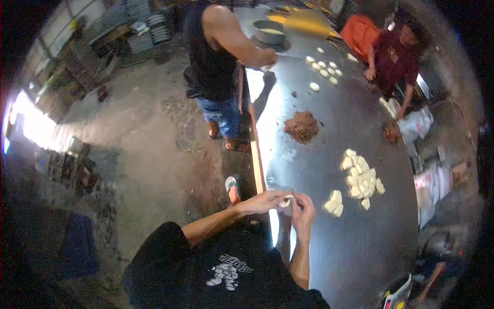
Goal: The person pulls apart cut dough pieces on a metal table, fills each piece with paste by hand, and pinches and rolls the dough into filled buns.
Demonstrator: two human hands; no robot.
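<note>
Both of my hands meet over the near left edge of the metal table (329,257). My left hand (267,201) is closed on one side of a small piece of pale dough (285,202). My right hand (303,210) pinches the same dough from the other side. A dark spot shows in its middle, too small to make out. Cut dough pieces (364,177) lie heaped to the right of my hands, with a smaller cluster (334,204) nearer. Farther up the table sits a mound of brown crumbly filling (301,127).
A person in a black sleeveless top (211,56) stands at the left edge, hands over the table. Several round dough pieces (323,69) and a dark round pan (268,32) lie at the far end. People (393,59) work along the right side, near another brown heap (391,132).
</note>
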